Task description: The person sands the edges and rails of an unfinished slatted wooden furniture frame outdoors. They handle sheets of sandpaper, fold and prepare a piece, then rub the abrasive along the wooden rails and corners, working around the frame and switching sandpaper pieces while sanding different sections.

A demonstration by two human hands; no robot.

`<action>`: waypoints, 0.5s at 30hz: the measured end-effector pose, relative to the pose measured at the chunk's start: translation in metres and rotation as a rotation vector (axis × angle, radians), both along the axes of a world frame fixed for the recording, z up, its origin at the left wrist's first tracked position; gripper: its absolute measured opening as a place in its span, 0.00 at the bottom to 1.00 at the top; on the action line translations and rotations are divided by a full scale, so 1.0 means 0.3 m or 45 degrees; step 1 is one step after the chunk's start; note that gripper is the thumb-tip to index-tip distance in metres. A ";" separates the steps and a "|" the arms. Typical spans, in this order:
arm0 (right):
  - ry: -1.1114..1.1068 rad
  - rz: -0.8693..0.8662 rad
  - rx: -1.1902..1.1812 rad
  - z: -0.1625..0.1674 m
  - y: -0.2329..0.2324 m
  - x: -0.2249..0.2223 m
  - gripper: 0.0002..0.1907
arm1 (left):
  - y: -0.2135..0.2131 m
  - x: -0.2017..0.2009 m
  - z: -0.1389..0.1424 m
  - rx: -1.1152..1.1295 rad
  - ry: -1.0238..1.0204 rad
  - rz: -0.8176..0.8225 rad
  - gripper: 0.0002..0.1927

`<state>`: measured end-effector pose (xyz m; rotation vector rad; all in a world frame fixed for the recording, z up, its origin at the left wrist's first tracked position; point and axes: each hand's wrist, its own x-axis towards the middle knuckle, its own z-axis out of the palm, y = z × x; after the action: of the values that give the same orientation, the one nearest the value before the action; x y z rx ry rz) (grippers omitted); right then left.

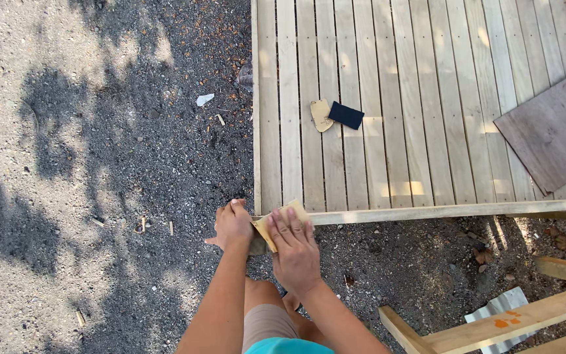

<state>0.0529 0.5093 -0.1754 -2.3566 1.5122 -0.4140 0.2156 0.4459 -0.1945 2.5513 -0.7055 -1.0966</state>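
right hand point(295, 252) lay flat on a tan sheet of sandpaper point(280, 221), fingers spread and pressing it onto the near-left corner of a slatted wooden deck panel point(388, 98). left hand point(232, 226) sat just beside it on the left, fingers curled around the corner's outer edge, gripping the wood; the sandpaper's left edge touched that hand. sandpaper was partly under the right fingers, its upper corner poking out over the front rail. well ahead of both hands, out on the slats, lay a second tan sandpaper piece point(321, 115) touching a dark blue block point(346, 115) on its right. far ahead and to the right, a brown flat board point(553, 131) rested on the panel's right side. gravel ground point(99, 164) with leaf shadows spread left of the hands, a white scrap point(204, 99) on it far ahead-left. right of and behind the hands, pale timber beams point(525, 314) crossed over a grey sheet point(502, 305) with orange marks. the person's knees showed below the forearms.
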 end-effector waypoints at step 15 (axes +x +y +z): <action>0.071 -0.318 -0.195 -0.016 0.021 -0.148 0.30 | 0.013 0.000 -0.014 -0.009 -0.094 -0.021 0.25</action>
<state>0.0086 0.5156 -0.1802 -2.3146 1.8715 -0.5445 0.2157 0.4498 -0.1988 2.5965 -0.7482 -1.0072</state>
